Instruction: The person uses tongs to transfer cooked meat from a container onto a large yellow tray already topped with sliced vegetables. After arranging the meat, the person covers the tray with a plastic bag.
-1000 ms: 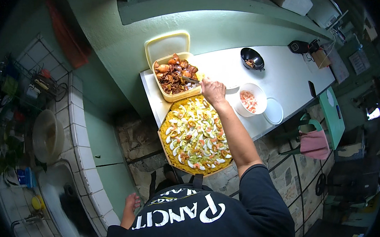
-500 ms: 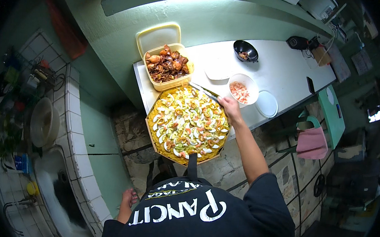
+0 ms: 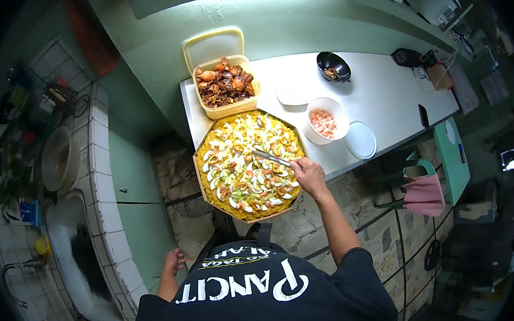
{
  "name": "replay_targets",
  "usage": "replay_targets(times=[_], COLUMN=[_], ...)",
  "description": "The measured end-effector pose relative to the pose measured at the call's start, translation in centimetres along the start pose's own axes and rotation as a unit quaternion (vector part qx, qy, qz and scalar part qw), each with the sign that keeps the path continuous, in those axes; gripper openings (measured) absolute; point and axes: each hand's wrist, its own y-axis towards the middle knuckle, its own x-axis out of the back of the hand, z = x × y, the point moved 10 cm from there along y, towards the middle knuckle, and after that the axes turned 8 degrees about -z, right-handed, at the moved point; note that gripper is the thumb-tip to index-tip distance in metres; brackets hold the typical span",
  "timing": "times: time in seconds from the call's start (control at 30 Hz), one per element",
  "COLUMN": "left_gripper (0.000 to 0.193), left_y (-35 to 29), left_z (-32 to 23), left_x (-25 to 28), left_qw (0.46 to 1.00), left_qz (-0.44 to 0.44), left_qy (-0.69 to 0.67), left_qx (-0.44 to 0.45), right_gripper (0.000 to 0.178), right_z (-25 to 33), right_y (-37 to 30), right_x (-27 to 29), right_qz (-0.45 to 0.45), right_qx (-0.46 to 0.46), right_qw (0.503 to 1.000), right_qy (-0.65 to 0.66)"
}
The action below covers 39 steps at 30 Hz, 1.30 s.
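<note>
A large octagonal tray (image 3: 198, 170) is heaped with yellow noodles, topped with sliced egg, shrimp, brown rings and green shreds. My right hand (image 3: 309, 176) grips metal tongs (image 3: 272, 157) above its right half, the tips reaching towards the middle of the topping. Whether anything sits between those tips is too small to tell. My left hand (image 3: 173, 262) hangs low beside my body, near the sink cabinet, its fingers loosely curled and apart with nothing in them. Right of the tray stands a white tub (image 3: 326, 136) of pink shrimp pieces.
Behind the tray, a yellow container (image 3: 227, 113) of dark brown pieces has its lid (image 3: 215, 45) propped against the wall. On the white table (image 3: 386, 86) are a black bowl (image 3: 333, 67), a round pale lid (image 3: 361, 140) and a phone (image 3: 423, 116). A tiled sink (image 3: 80, 255) lies left.
My right hand has moved down and the tongs now lie over the tray's middle instead of its far edge. My left hand stays low at my side.
</note>
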Motion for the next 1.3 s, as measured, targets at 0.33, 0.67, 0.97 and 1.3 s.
replay_targets(times=[0.33,0.67,0.97,1.3], left_gripper=[0.036,0.039,0.042,0.043], left_y=[-1.5,-0.7,0.2,1.2], left_z=[2.5,4.7,5.0,4.2], left_x=[0.5,2.2,3.6,3.3], left_qw=[0.996,0.998,0.998,0.996], left_qz=[0.007,0.003,-0.005,-0.011], left_qy=[0.091,0.065,0.064,-0.073], left_qx=[0.006,0.01,-0.014,0.048], right_gripper=[0.031,0.019,0.021,0.025], right_z=[8.6,19.7,17.5,22.5], right_y=[13.5,21.7,20.2,21.1], right_x=[-1.3,-14.4,-9.7,-9.3], right_qz=[-0.145,-0.048,-0.004,-0.024], right_qx=[0.119,0.226,0.149,0.176], right_qw=[0.981,0.951,0.97,0.967], right_qy=[0.04,-0.207,-0.191,-0.182])
